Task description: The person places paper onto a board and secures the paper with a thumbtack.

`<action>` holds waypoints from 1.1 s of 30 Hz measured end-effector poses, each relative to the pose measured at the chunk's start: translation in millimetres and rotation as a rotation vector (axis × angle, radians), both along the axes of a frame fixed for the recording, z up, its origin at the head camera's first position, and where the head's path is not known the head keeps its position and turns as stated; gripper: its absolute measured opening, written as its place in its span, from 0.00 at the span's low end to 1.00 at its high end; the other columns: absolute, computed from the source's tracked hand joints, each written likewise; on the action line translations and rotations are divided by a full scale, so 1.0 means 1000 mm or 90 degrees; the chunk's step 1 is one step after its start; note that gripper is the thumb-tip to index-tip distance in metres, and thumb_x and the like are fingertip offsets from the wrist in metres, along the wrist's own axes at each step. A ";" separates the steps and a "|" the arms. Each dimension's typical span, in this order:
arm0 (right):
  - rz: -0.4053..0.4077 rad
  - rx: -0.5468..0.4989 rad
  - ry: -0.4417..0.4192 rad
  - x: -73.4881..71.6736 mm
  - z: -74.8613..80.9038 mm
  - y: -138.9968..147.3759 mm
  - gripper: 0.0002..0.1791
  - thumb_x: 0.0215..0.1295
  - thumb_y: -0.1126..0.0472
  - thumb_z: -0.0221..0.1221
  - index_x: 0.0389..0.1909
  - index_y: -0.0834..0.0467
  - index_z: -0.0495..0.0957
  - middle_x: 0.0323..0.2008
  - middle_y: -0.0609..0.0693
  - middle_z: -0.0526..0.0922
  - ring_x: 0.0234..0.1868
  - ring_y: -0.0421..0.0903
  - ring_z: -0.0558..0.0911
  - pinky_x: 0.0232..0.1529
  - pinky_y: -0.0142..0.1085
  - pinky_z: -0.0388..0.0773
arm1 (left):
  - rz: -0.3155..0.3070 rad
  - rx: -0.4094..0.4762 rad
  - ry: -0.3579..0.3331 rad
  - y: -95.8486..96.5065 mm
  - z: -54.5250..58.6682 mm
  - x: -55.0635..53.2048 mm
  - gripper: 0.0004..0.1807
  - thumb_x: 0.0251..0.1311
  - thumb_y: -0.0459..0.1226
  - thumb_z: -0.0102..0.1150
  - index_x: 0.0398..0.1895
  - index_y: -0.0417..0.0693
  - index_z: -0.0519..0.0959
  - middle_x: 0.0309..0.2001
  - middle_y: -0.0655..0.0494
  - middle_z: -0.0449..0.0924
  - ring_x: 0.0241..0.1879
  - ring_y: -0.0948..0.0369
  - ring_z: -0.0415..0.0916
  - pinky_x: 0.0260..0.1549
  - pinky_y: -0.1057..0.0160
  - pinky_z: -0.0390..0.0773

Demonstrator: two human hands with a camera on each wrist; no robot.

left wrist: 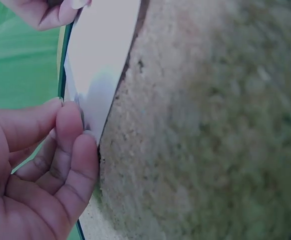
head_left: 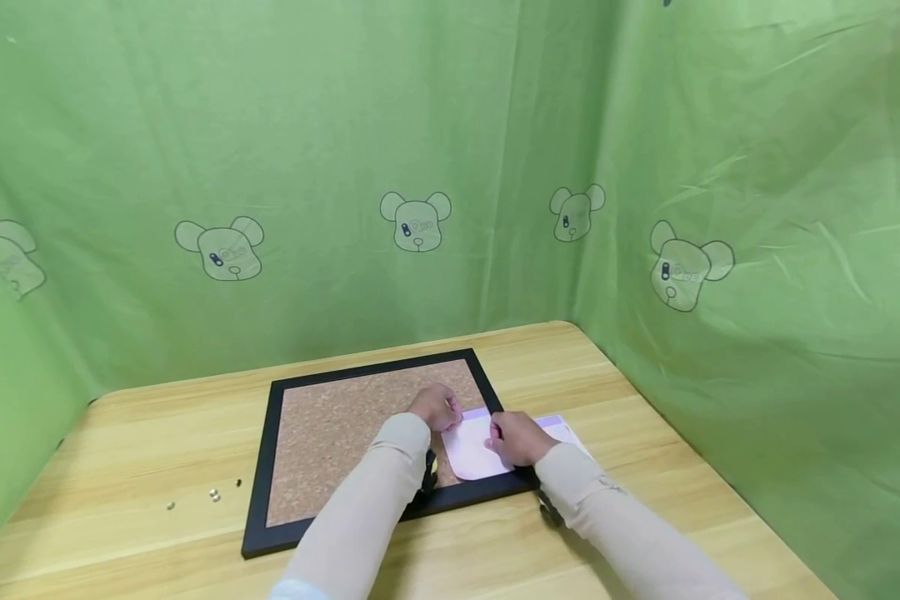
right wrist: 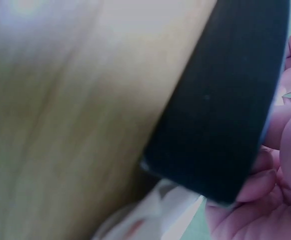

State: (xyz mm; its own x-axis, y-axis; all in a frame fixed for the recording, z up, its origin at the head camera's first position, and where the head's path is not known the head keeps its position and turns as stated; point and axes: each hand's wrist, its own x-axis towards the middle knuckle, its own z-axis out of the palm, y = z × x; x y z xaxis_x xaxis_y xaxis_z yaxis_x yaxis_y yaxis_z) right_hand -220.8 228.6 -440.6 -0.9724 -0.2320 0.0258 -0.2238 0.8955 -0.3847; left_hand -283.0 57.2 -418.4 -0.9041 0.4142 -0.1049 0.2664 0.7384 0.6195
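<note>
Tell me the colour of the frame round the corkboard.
The frame is plain black; the head view shows it best.

The board (head_left: 337, 429) is rough, speckled cork; its black frame (head_left: 266, 467) looks smooth and matt. The sheet (head_left: 468, 454) is smooth paper. Wood grain with a light sheen covers the surface (head_left: 157, 442). The studs (head_left: 214, 494) look like shiny metal, the curtain (head_left: 307, 125) creased cloth.

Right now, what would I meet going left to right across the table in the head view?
Lone silver piece, silver cluster, small dark piece, board frame's left side, left grip, right grip, paper right of the frame.
</note>
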 end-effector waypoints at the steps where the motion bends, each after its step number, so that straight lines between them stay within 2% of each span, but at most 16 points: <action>1: -0.001 0.000 0.001 0.000 0.000 0.000 0.16 0.63 0.63 0.64 0.20 0.55 0.68 0.17 0.46 0.68 0.22 0.42 0.69 0.26 0.34 0.67 | 0.001 -0.002 0.001 0.000 0.000 0.000 0.04 0.58 0.29 0.63 0.27 0.41 0.82 0.19 0.57 0.76 0.26 0.61 0.70 0.25 0.68 0.71; 11: -0.003 0.001 -0.002 0.000 0.002 -0.002 0.17 0.63 0.63 0.64 0.20 0.55 0.67 0.17 0.46 0.68 0.22 0.42 0.69 0.25 0.34 0.67 | 0.042 0.002 -0.025 0.001 -0.006 -0.004 0.05 0.58 0.29 0.62 0.25 0.44 0.82 0.20 0.57 0.76 0.26 0.61 0.71 0.26 0.68 0.72; 20: 0.002 0.000 -0.003 0.001 0.002 -0.002 0.16 0.63 0.63 0.64 0.20 0.55 0.67 0.18 0.46 0.67 0.22 0.42 0.69 0.25 0.34 0.66 | 0.082 -0.011 -0.047 0.004 -0.005 -0.007 0.13 0.56 0.30 0.59 0.16 0.46 0.73 0.23 0.52 0.73 0.26 0.58 0.70 0.21 0.67 0.68; 27: -0.001 0.000 0.001 0.001 0.002 -0.002 0.17 0.63 0.63 0.64 0.20 0.55 0.67 0.17 0.46 0.67 0.22 0.42 0.69 0.25 0.34 0.66 | 0.106 -0.014 -0.047 0.006 -0.006 -0.007 0.01 0.51 0.29 0.61 0.25 0.42 0.81 0.28 0.50 0.75 0.30 0.56 0.72 0.26 0.64 0.73; 33: -0.003 -0.001 0.000 0.002 0.002 -0.001 0.17 0.63 0.63 0.64 0.20 0.55 0.67 0.17 0.46 0.67 0.22 0.42 0.69 0.25 0.34 0.66 | 0.134 -0.010 -0.062 0.008 -0.003 -0.004 0.05 0.50 0.28 0.61 0.32 0.38 0.81 0.32 0.48 0.77 0.32 0.54 0.72 0.30 0.62 0.76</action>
